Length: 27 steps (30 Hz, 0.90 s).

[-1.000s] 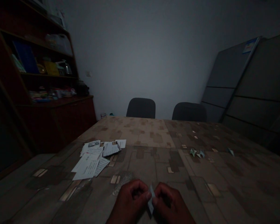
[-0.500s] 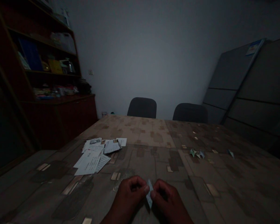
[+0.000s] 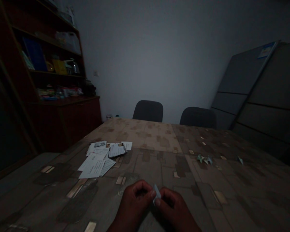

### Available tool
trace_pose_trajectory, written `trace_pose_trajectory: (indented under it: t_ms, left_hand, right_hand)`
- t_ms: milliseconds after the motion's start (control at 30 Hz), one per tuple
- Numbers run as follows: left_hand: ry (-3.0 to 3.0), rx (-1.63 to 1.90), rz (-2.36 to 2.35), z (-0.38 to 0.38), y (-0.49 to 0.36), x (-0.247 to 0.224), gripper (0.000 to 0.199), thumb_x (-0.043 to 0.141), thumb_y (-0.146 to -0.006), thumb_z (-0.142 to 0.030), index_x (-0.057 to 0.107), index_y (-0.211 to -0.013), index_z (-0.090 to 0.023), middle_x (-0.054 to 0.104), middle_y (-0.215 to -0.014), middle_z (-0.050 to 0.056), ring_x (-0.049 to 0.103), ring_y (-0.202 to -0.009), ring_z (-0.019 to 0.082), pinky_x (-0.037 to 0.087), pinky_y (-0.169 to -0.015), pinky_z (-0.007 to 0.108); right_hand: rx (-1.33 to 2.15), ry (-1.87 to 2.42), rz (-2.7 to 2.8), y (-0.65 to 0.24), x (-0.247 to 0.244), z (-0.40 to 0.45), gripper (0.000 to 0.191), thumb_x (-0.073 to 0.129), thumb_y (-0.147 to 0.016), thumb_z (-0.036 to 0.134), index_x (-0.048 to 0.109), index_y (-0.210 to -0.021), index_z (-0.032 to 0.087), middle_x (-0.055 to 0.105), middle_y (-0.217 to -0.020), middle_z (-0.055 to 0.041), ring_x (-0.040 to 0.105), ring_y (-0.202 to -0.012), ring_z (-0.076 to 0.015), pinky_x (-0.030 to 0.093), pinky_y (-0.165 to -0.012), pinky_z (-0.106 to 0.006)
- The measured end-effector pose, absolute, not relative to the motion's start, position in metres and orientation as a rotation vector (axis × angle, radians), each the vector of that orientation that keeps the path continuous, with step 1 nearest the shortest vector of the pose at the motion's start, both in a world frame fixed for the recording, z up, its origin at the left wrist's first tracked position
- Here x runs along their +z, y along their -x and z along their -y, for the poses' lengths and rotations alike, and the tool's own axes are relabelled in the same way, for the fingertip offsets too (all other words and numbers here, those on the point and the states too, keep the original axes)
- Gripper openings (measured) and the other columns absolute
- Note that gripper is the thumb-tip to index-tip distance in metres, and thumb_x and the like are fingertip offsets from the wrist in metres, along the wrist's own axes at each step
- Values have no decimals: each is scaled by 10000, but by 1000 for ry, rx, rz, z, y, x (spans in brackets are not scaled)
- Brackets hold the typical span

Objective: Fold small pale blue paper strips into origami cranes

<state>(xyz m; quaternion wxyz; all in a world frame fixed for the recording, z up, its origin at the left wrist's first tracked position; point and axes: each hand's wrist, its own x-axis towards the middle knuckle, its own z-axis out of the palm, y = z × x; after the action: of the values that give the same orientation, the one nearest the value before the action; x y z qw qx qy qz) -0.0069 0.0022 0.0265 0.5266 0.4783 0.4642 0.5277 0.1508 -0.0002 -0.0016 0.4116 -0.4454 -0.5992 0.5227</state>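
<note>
Between my two hands, low in the middle of the view, is a small folded piece of pale paper (image 3: 157, 192). My left hand (image 3: 136, 200) pinches its left side with thumb and forefinger. My right hand (image 3: 173, 206) pinches the right side, its thumb pressed on the paper's lower part. Fingers cover much of the paper, so its full shape is hidden. To the left lies a loose pile of printed paper sheets (image 3: 94, 164). At the right, several small folded paper pieces (image 3: 205, 159) sit together, and another folded piece (image 3: 240, 160) lies farther right.
A patterned cloth covers the table (image 3: 145, 164). Two dark chairs (image 3: 148, 111) stand at its far edge by the wall. On the left is a red-brown cabinet (image 3: 79, 112) with filled shelves; grey panels (image 3: 236, 80) lean at the right. The room is dim.
Less of the paper shows below my fingers now, and its visible part looks shorter. My right thumb has shifted slightly on it. The view has moved a little.
</note>
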Motion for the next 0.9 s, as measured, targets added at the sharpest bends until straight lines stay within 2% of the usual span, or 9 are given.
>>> trace_pose_trajectory:
  t_ms: [100, 233, 400, 733, 900]
  left_hand:
    - [-1140, 1270, -1123, -1, 4, 21, 122, 718, -622, -187, 647, -530, -151, 586, -513, -27, 499, -524, 133, 371, -525, 228]
    - [-1092, 1302, -1150, -1, 2, 17, 141, 718, -611, -193, 623, -517, -148, 562, -501, -34, 480, -518, 119, 354, -519, 215]
    - [-982, 1268, -1134, -3, -1, 13, 266, 757, -607, -343, 575, -529, -164, 513, -434, -46, 438, -405, 101, 335, -428, 209]
    - [-893, 1316, -1132, -14, -1, 10, 424, 866, -479, -486, 615, -500, -146, 507, -373, -47, 418, -349, 77, 321, -381, 186]
    - [-877, 1371, -1154, -21, 9, 12, 399, 865, -519, -457, 629, -540, -135, 530, -397, -43, 451, -373, 84, 341, -398, 183]
  right_hand:
    - [1432, 1086, 1443, -151, -4, -2, 386, 723, -720, 495, 518, -645, 177, 461, -591, 47, 426, -574, -118, 340, -560, -230]
    - [1533, 1093, 1364, -150, -11, -3, 439, 732, -683, 546, 462, -638, 203, 493, -556, 41, 406, -492, -95, 314, -485, -215]
    - [1578, 1093, 1318, -149, -12, -2, 487, 730, -652, 609, 459, -642, 203, 509, -535, 43, 363, -446, -71, 269, -443, -194]
    - [1542, 1117, 1350, -149, 3, -4, 386, 722, -678, 491, 490, -617, 188, 530, -519, 42, 389, -449, -74, 300, -469, -192]
    - [1512, 1163, 1386, -150, 5, -1, 275, 691, -682, 378, 503, -607, 192, 525, -511, 40, 404, -447, -84, 280, -450, -196]
